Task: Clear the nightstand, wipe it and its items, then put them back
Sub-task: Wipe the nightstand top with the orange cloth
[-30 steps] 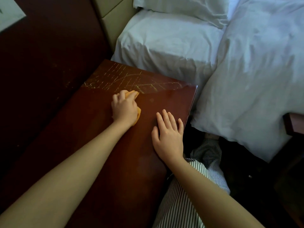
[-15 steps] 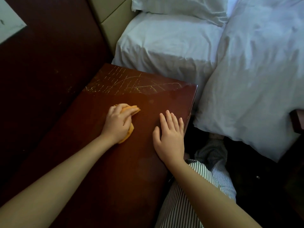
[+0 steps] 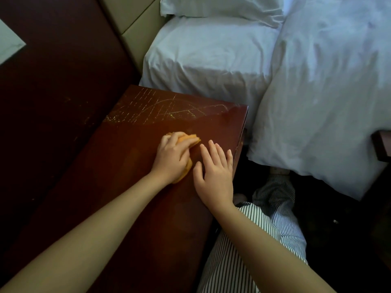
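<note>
1. Zero items on nightstand (image 3: 127, 187): seemingly cleared.
2. Mid-wipe: grips orange cloth (image 3: 190, 138) in curled left hand (image 3: 171, 159), toward top's 1 o'clock.
3. Rests right hand (image 3: 213, 174) flat, fingers spread, at cloth's 4 o'clock.
4. Left to do: wiping and returning items.

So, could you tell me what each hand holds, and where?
The left hand grips the bunched orange cloth from above; the right hand lies flat on the nightstand, holding nothing.

Two hands: left hand (image 3: 171, 160), right hand (image 3: 214, 174). One cloth (image 3: 188, 138). One nightstand (image 3: 127, 170). One pillow (image 3: 222, 7). One duvet (image 3: 328, 92).
</note>
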The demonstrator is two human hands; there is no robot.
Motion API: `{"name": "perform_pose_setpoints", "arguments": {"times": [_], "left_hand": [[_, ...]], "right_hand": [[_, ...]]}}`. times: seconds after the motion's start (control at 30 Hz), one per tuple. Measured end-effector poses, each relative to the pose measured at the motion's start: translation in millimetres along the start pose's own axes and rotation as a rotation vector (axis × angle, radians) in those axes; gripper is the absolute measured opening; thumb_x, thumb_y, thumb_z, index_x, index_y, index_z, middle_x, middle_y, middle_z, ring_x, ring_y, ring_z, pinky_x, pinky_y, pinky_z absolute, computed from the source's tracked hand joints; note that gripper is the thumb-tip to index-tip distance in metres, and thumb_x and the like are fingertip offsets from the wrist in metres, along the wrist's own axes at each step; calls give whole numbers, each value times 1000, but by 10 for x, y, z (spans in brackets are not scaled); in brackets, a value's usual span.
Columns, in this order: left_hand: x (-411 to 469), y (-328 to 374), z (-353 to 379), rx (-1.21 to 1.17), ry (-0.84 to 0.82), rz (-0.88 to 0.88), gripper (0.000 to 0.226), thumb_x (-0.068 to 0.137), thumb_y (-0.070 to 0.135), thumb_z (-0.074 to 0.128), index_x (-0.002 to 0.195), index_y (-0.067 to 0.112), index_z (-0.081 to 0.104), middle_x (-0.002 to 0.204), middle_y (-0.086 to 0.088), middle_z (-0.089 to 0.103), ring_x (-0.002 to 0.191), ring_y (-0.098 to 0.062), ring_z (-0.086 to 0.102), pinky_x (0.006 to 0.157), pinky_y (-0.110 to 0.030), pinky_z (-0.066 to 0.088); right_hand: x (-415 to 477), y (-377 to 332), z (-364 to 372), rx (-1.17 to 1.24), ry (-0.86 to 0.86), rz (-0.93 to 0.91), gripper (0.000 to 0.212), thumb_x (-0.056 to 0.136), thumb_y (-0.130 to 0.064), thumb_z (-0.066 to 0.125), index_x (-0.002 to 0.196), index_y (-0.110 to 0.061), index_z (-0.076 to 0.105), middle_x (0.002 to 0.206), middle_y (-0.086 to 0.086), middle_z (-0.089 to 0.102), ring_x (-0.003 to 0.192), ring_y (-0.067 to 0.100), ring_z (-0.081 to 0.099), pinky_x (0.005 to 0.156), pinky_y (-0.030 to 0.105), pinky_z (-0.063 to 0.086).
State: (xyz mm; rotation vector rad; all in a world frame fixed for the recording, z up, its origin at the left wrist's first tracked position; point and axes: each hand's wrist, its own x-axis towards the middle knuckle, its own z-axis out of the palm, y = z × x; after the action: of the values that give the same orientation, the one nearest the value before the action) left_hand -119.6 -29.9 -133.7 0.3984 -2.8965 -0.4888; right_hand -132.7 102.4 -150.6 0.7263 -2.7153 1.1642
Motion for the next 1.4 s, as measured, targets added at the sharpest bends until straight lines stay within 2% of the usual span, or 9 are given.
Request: {"name": "perform_pose_setpoints", "arguments": {"times": [0.07, 0.37, 0.5, 0.67, 0.77, 0.97, 1.07, 1.17, 1.4], "left_hand": [[-116, -126, -65, -7, -10, 17, 39, 92, 20, 40, 126, 30, 57, 126, -4, 51, 112, -25, 41, 93, -33, 35], [327, 50, 73, 83, 181, -440, 38, 97, 18, 39, 132, 27, 51, 138, -5, 41, 122, -27, 35, 99, -37, 32], [485, 235, 166, 77, 131, -351, 39, 96, 17, 39, 131, 29, 51, 139, -4, 41, 122, -27, 35, 99, -35, 31], [189, 162, 104, 16, 23, -57, 38, 94, 18, 40, 127, 30, 56, 130, -5, 49, 116, -27, 39, 96, -36, 35], [-8, 79, 36, 10, 5, -23, 39, 93, 20, 39, 127, 31, 56, 127, -4, 50, 115, -25, 39, 95, -32, 33], [269, 201, 111, 67, 135, -348, 39, 96, 17, 40, 131, 27, 51, 135, -6, 43, 120, -28, 36, 99, -36, 32], [495, 391, 202, 78, 173, -444, 39, 96, 18, 39, 132, 27, 50, 139, -5, 40, 123, -27, 34, 100, -36, 30], [575, 509, 257, 74, 150, -391, 38, 97, 18, 38, 132, 27, 50, 139, -4, 40, 124, -27, 34, 100, -36, 31], [142, 441, 182, 22, 8, 8, 40, 93, 13, 44, 128, 30, 55, 129, -4, 49, 116, -26, 38, 95, -29, 30]], "right_hand": [[-1, -2, -4, 1, 0, 14, 51, 88, -31, 34, 128, -9, 57, 138, 13, 50, 132, 27, 41, 113, 36, 3], [-18, 18, -27, 30, 35, 12, 48, 86, -27, 36, 125, -12, 60, 136, 11, 52, 132, 26, 42, 113, 39, 8], [-12, 26, -52, 52, 53, -19, 48, 84, -24, 38, 124, -13, 61, 136, 9, 53, 132, 24, 38, 113, 41, 9], [3, 112, -129, 7, 6, -49, 50, 84, -27, 37, 127, -15, 60, 138, 8, 51, 134, 26, 38, 113, 43, 8], [39, 199, -187, -30, -10, -31, 51, 84, -27, 36, 126, -13, 60, 135, 10, 54, 132, 30, 42, 111, 43, 8], [53, 341, -298, -52, -130, 48, 70, 82, -40, 13, 141, -18, 43, 152, 6, 32, 144, 22, 18, 112, 34, -13], [50, 362, -329, -30, -154, 64, 66, 85, -39, 15, 143, -19, 39, 154, 5, 27, 145, 20, 13, 112, 34, -14], [52, 365, -367, -38, -187, 86, 62, 87, -36, 22, 145, -21, 35, 156, 3, 22, 146, 18, 8, 112, 34, -15], [76, 394, -441, -29, -247, 117, 55, 94, -33, 31, 148, -24, 27, 158, 1, 15, 146, 17, 3, 113, 37, -13]]}}
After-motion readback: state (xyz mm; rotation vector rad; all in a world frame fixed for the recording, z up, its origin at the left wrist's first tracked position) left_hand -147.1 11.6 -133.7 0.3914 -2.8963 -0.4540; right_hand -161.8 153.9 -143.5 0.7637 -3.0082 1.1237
